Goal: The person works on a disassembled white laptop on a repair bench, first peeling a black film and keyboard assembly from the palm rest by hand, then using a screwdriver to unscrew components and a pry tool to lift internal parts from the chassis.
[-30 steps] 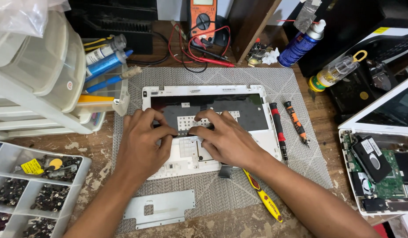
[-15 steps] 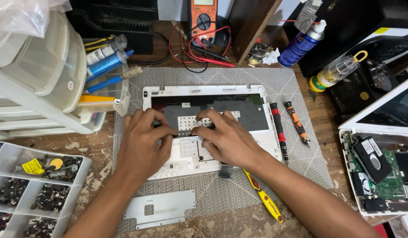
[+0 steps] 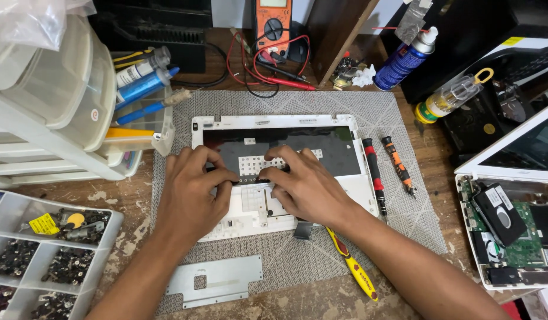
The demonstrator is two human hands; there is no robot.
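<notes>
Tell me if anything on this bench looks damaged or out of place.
The wooden bench top is scuffed and blotched with pale patches by the screw organiser. Otherwise nothing stands out: both hands rest on the opened white laptop case.

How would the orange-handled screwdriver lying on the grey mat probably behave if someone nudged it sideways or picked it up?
The orange-handled screwdriver has a round, slim body, so a sideways nudge would probably roll it, though the woven grey mat may slow that. It looks rigid and light for its length. The dark ribbed bands on its handle suggest it would not easily slip from fingers.
</notes>
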